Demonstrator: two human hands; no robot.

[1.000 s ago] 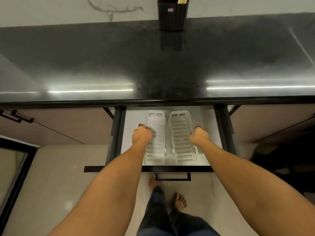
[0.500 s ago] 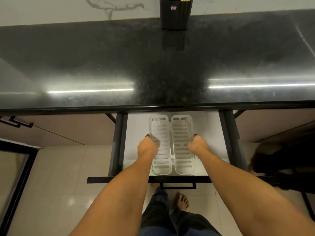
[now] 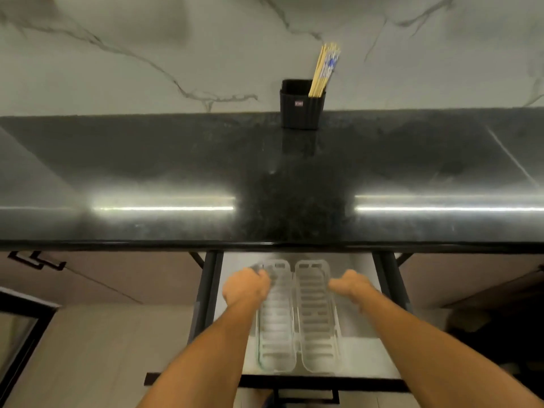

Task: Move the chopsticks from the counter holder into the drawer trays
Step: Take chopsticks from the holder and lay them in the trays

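A bundle of wooden chopsticks leans in the right side of a black ribbed holder at the back of the dark counter. Below the counter's edge an open drawer holds two clear slotted trays side by side. My left hand is curled over the upper left corner of the left tray. My right hand hovers at the right rim of the right tray, fingers loose and holding nothing. Both hands are blurred.
A marble wall rises behind the counter. Black drawer rails flank the drawer and its handle faces me. A cabinet handle shows at the left, above the tiled floor.
The view has tilted up, so the holder and chopsticks now show fully. The trays sit straight and together. My right hand's fingers have loosened from the right tray's edge.
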